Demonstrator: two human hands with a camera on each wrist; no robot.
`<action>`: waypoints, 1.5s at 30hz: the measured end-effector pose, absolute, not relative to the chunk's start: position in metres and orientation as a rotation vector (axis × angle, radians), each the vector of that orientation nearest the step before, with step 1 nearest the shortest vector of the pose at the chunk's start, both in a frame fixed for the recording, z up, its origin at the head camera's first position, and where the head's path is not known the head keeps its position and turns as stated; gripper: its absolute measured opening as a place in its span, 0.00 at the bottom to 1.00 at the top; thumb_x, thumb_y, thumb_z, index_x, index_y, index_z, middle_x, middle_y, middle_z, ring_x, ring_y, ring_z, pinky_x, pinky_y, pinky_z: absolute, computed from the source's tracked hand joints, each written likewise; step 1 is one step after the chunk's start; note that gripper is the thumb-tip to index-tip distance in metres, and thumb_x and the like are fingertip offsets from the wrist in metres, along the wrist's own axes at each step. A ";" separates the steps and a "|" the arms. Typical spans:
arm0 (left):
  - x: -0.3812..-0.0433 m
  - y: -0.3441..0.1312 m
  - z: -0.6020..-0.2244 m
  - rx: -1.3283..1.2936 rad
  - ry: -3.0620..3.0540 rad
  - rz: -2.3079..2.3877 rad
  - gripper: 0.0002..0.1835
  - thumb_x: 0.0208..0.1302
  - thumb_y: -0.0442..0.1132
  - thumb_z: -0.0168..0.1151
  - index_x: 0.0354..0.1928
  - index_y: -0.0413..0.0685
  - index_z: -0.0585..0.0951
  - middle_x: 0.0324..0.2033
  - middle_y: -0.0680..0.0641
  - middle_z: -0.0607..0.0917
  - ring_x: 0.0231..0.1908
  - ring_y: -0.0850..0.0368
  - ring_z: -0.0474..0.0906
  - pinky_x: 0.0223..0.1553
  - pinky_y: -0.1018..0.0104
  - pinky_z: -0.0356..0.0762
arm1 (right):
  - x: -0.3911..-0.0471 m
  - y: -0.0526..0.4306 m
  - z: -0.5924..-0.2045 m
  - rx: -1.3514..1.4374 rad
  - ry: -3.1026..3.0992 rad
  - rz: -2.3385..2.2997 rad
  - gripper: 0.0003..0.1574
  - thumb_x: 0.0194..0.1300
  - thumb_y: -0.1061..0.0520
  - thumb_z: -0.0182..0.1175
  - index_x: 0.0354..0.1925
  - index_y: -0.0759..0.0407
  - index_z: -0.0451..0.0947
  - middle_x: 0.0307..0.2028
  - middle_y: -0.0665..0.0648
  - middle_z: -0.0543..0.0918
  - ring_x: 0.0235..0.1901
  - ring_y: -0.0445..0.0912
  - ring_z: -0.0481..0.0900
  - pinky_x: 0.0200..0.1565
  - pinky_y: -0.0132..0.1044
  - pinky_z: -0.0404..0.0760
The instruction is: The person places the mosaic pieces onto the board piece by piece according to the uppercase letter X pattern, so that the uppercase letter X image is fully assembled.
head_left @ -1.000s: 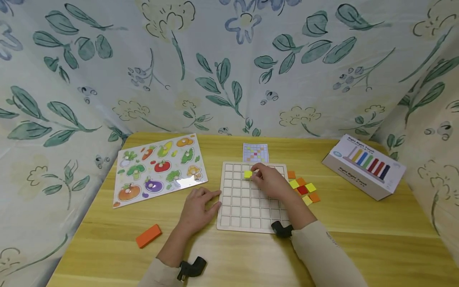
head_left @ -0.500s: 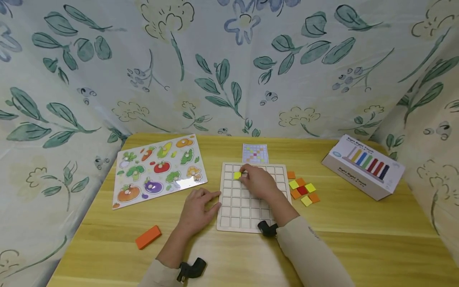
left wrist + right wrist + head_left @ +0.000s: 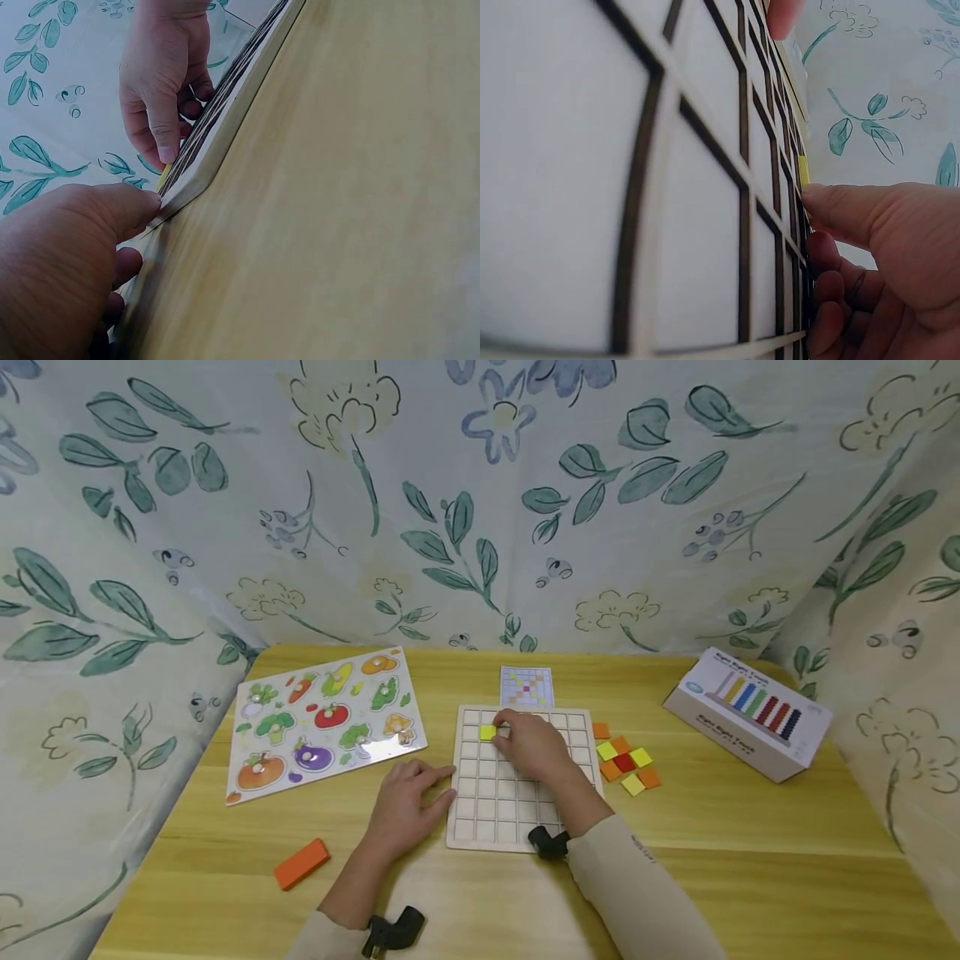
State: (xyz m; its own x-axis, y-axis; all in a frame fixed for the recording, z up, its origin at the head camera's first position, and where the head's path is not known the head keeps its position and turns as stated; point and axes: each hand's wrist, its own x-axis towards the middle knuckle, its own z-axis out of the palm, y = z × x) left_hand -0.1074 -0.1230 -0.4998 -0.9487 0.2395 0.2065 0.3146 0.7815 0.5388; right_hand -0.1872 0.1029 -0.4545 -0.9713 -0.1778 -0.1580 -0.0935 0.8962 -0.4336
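Note:
A wooden grid board with square cells lies flat in the middle of the table in the head view. My right hand pinches a small yellow square tile by its right side, over the upper left cells of the board. Seen from the right wrist, the thumb tip presses at the tile's edge, close to the grid surface, with the other fingers loosely bent beneath. My left hand rests on the table, thumb and forefinger tips touching the board's left edge.
Behind the board lies a colour pattern card. Several red, orange and yellow tiles sit right of it. A vegetable puzzle board is at left, an orange block at front left, a toy box at back right.
My right hand has carried the yellow tile leftward across the upper part of the board, then nearly stopped. The left hand keeps its place at the board's edge.

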 end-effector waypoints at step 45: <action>-0.107 -0.122 -0.501 -0.443 -2.822 -0.900 0.19 0.64 0.50 0.70 0.56 0.59 0.87 0.37 0.55 0.82 0.38 0.59 0.68 0.43 0.63 0.69 | -0.179 0.236 -0.453 0.230 2.778 -1.114 0.25 0.75 0.50 0.59 0.67 0.51 0.73 0.57 0.63 0.76 0.51 0.56 0.73 0.50 0.46 0.80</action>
State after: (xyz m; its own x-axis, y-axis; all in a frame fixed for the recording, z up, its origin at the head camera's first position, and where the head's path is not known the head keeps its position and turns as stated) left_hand -0.1068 -0.1225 -0.5011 -0.9457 0.2331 0.2263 0.3211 0.7770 0.5415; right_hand -0.1793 0.2358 -0.4535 -0.9786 0.0896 -0.1853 0.1928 0.7143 -0.6727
